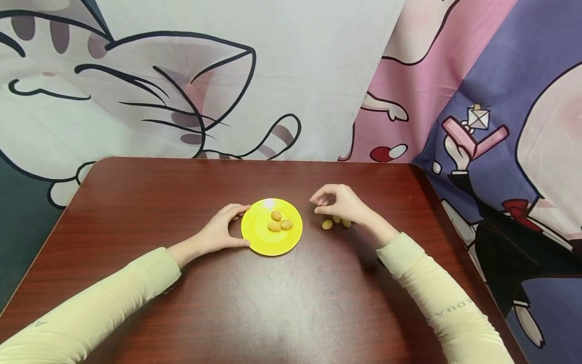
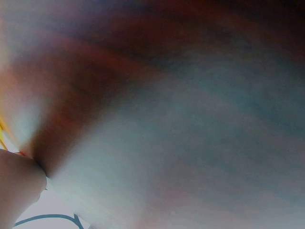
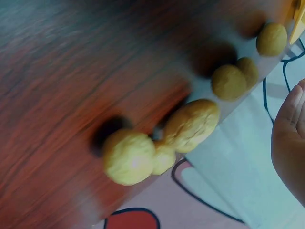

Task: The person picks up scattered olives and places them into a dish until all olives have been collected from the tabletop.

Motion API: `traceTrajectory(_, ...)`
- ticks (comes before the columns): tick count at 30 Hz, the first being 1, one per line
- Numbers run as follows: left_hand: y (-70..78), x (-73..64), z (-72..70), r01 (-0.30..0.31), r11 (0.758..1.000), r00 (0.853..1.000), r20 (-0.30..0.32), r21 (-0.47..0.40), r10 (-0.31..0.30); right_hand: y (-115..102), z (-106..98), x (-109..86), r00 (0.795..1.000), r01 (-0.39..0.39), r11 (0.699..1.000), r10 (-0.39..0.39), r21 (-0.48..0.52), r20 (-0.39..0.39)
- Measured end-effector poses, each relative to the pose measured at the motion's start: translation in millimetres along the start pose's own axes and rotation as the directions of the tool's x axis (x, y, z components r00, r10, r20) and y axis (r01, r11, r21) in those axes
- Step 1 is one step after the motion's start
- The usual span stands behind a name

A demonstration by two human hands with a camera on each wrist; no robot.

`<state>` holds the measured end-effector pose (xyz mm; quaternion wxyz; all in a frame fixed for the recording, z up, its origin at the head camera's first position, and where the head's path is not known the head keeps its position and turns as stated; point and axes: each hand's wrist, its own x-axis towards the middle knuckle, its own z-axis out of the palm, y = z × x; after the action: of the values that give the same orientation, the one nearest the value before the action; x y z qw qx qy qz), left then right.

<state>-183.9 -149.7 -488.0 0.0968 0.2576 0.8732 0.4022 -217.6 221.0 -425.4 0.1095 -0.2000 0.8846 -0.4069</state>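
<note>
A round yellow plate (image 1: 254, 242) sits on the table in the head view, with three small tan oval nut-like pieces (image 1: 274, 226) on it. My left hand (image 1: 220, 230) is at the plate's left edge, thumb and fingers spread and touching the rim. To the right of the plate, my right hand (image 1: 341, 202) hovers with loosely bent fingers and nothing visible in them. Below and behind it lie several more nut-like pieces (image 1: 327, 224), partly hidden by the hand. The right wrist view shows these wrinkled pieces (image 3: 193, 125) in a loose row.
Dark reddish-brown wood makes up the tabletop (image 1: 191, 313). A printed cloth (image 1: 309, 76) with cartoon figures hangs behind the table's far edge and down its right side. The left wrist view is mostly blurred tabletop.
</note>
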Motion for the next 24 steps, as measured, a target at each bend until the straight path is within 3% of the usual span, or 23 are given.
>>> traceTrajectory(14, 0.3, -0.6, -0.3, -0.002, 1.000, 1.000, -0.006, -0.004, 0.002, 26.2, -15.1, -20.3, 0.999, -0.016, 1.000, 0.017, 0.008, -0.034)
traceTrajectory(24, 0.6, -0.6, 0.3, -0.001, 1.000, 1.000, -0.004, -0.004, 0.001, 32.9, -11.4, -32.4, 1.000, -0.028, 0.996, 0.027, 0.083, 0.006)
